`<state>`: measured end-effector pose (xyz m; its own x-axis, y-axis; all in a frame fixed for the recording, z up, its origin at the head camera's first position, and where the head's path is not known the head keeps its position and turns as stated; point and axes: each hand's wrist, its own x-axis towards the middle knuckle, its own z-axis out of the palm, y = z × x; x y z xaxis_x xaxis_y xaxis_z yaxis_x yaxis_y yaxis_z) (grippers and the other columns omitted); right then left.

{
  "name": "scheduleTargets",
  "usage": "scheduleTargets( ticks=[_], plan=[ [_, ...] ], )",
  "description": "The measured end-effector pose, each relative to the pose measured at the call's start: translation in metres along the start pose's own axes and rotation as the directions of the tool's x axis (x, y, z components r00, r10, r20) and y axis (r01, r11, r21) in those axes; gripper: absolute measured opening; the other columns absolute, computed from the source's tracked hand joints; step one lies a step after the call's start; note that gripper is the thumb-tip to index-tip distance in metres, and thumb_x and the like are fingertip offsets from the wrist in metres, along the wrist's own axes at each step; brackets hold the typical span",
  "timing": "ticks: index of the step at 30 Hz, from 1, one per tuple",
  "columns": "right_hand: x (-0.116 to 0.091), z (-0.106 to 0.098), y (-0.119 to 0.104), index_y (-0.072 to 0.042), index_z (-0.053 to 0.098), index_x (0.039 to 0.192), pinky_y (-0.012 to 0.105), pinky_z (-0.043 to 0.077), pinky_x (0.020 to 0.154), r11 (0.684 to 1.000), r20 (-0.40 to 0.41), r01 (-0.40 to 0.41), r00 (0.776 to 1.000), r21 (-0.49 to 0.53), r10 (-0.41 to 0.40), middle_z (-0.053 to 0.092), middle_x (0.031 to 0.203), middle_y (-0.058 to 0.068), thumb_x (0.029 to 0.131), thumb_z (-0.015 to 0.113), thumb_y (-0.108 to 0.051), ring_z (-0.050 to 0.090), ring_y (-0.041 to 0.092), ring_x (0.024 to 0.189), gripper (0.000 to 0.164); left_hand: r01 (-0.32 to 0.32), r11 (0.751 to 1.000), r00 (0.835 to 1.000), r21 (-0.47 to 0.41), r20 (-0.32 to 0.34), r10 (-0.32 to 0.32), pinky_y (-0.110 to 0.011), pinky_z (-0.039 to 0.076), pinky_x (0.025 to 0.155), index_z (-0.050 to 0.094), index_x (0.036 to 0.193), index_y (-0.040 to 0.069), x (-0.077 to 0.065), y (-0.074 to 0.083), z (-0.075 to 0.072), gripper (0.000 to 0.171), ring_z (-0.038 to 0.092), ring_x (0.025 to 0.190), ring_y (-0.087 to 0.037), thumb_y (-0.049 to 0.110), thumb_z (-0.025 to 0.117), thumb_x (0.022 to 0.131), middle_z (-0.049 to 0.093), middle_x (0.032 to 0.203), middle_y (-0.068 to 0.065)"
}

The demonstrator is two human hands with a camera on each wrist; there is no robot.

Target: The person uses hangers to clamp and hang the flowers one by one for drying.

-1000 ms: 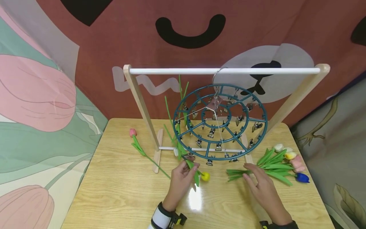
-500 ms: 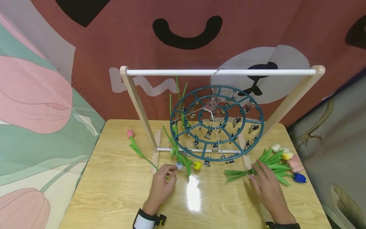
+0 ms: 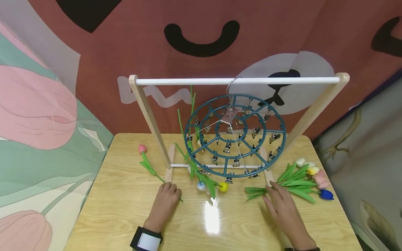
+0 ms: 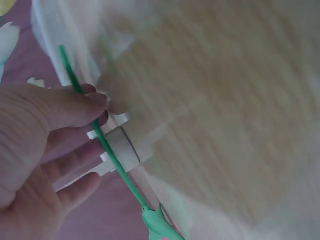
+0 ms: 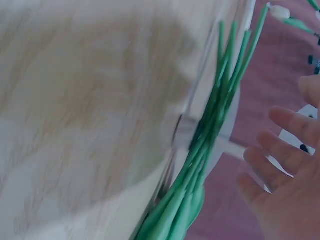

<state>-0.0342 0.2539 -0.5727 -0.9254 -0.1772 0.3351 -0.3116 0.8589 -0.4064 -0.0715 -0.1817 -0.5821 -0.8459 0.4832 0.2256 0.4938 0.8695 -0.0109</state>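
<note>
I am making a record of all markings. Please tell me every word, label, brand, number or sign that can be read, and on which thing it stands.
No readable text in any current view.
White patch on the black wristband: no writing can be made out.
Silver metal clips on the round teal hanger: too small to tell.
White zigzag on the brown-red fabric backdrop: a drawn shape, no readable word.

Behind the glossy wood-grained counter (image 3: 103, 216) is a reddish-brown backdrop (image 3: 276, 35) with a thick black curve (image 3: 201, 50) and a pale oval (image 3: 314, 69), flanked on the left by a green cloth (image 3: 19, 157) bearing large pink tulip prints (image 3: 34, 108) and on the right by a grey cloth (image 3: 377, 139) with a brown branch print (image 3: 340, 143).
</note>
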Motion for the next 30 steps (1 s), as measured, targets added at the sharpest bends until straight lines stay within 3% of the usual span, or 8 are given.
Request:
scheduleTargets(
  ticks=[6,12,14,17,20,24,28,30],
  plan=[
    [-0.001,0.003,-0.021,0.000,0.069,0.119,0.055,0.056,0.094,0.999,0.006,0.051,0.999,0.011,-0.052,0.063,0.134,0.019,0.088,0.080,-0.010,0.059,0.038,0.121,0.035,-0.062,0.998,0.998,0.025,-0.009,0.062,-0.053,0.058,0.100,0.078,0.087,0.007,0.002,0.003,-0.005,0.020,0.065,0.096,-0.030,-0.004,0.086,0.073,0.068,0.092,-0.009],
    [-0.002,0.008,-0.038,-0.006,0.073,0.114,0.022,0.051,0.098,0.986,-0.030,0.158,0.987,0.061,-0.157,0.069,0.119,0.004,0.084,0.080,-0.003,0.065,0.022,0.111,0.031,-0.169,0.985,0.982,-0.022,-0.087,0.166,-0.054,0.060,0.096,0.079,0.105,0.012,0.007,0.024,-0.027,0.027,0.061,0.093,-0.027,0.001,0.075,0.081,0.063,0.094,-0.006],
    [-0.002,0.011,-0.045,-0.009,0.073,0.113,0.011,0.046,0.103,0.975,-0.045,0.194,0.981,0.109,-0.190,0.070,0.118,0.001,0.084,0.080,-0.002,0.066,0.020,0.110,0.031,-0.194,0.981,0.976,-0.016,-0.104,0.192,-0.049,0.062,0.091,0.079,0.111,0.014,0.010,0.034,-0.037,0.030,0.059,0.091,-0.025,0.004,0.072,0.083,0.062,0.095,-0.005],
    [0.000,0.016,-0.056,-0.012,0.073,0.114,0.005,0.040,0.108,0.950,-0.063,0.247,0.969,0.192,-0.239,0.071,0.117,-0.002,0.085,0.078,0.000,0.067,0.019,0.108,0.031,-0.207,0.978,0.972,-0.007,-0.116,0.204,-0.041,0.063,0.084,0.077,0.117,0.017,0.013,0.049,-0.049,0.033,0.057,0.088,-0.020,0.008,0.069,0.086,0.062,0.095,-0.003],
    [0.000,0.018,-0.067,-0.013,0.072,0.115,0.004,0.041,0.107,0.931,-0.048,0.252,0.967,0.263,-0.249,0.070,0.117,-0.005,0.086,0.078,0.001,0.069,0.018,0.106,0.033,-0.201,0.979,0.971,-0.025,-0.141,0.195,-0.032,0.061,0.072,0.076,0.120,0.017,0.017,0.061,-0.059,0.033,0.055,0.084,-0.017,0.010,0.062,0.090,0.062,0.092,-0.001],
    [0.000,0.018,-0.081,-0.019,0.070,0.120,0.007,0.049,0.101,0.907,0.000,0.232,0.969,0.351,-0.248,0.069,0.120,-0.009,0.088,0.077,0.001,0.069,0.014,0.107,0.039,-0.206,0.975,0.967,-0.086,-0.169,0.189,-0.021,0.052,0.059,0.075,0.122,0.015,0.023,0.072,-0.075,0.037,0.053,0.078,-0.012,0.005,0.069,0.087,0.063,0.091,0.001],
    [0.001,0.020,-0.093,-0.024,0.068,0.126,0.022,0.060,0.094,0.890,0.042,0.233,0.962,0.393,-0.270,0.069,0.123,-0.009,0.091,0.076,-0.003,0.069,0.012,0.110,0.042,-0.235,0.953,0.958,-0.192,-0.211,0.194,-0.012,0.047,0.055,0.072,0.127,0.014,0.030,0.079,-0.097,0.047,0.055,0.076,-0.007,0.001,0.080,0.083,0.064,0.092,0.003],
    [0.002,0.021,-0.099,-0.022,0.068,0.128,0.028,0.062,0.093,0.884,0.059,0.237,0.957,0.403,-0.283,0.069,0.126,-0.009,0.092,0.076,-0.005,0.069,0.013,0.113,0.041,-0.267,0.933,0.941,-0.241,-0.275,0.199,-0.009,0.050,0.058,0.071,0.128,0.013,0.035,0.082,-0.108,0.043,0.059,0.077,-0.006,0.002,0.076,0.087,0.065,0.092,0.004]
  ],
)
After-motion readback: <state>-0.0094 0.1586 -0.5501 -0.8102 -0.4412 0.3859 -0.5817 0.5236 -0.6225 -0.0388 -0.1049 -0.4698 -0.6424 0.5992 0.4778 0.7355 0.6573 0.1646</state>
